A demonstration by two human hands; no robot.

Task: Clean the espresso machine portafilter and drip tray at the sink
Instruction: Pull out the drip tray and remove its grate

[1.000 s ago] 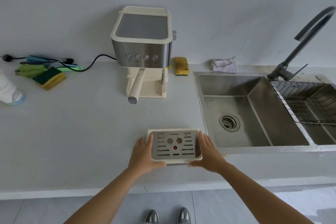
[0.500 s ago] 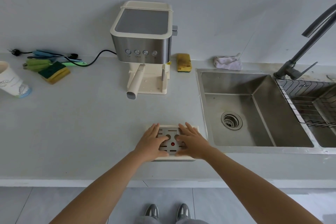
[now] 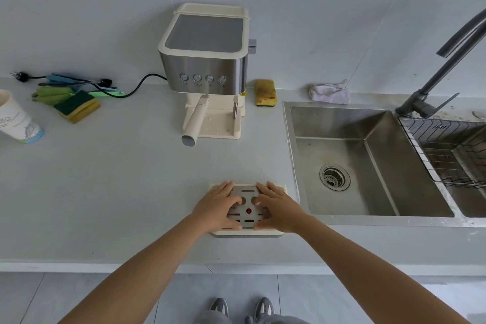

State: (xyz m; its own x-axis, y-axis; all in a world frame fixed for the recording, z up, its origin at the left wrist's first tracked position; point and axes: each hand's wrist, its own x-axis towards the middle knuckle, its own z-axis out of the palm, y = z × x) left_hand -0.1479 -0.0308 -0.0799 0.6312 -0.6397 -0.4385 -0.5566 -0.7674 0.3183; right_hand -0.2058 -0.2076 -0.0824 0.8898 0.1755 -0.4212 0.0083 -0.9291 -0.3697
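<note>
Hands pressed flat on drip tray near table edge

Shoes (image 3: 240, 309) are seen on the floor at the bottom of the view. Just beyond the table's (image 3: 105, 192) front edge, the drip tray (image 3: 248, 232) is set flat, close beside the sink (image 3: 368, 160). The left hand (image 3: 217, 206) is laid on the tray's left half and the right hand (image 3: 278, 209) on its right half. The fingers (image 3: 265, 189) of both hands are spread apart and rested on the slotted metal grille (image 3: 248, 216), with nothing clamped between them; a red dot is visible on the grille between the hands.

Farther back, the espresso machine (image 3: 207, 60) is stood against the wall, with the portafilter (image 3: 196, 118) locked under it, its handle pointed toward the viewer. A yellow sponge (image 3: 265, 92) is placed just right of the machine, and a crumpled cloth (image 3: 330, 93) behind the sink. The tap (image 3: 444, 68) is mounted at the sink's far right corner, beside a wire rack (image 3: 452, 150). To the left, a paper cup (image 3: 15, 118), a green-topped sponge (image 3: 77, 106) and a cluster of utensils (image 3: 76, 84) are found near the power cord (image 3: 136, 87).
</note>
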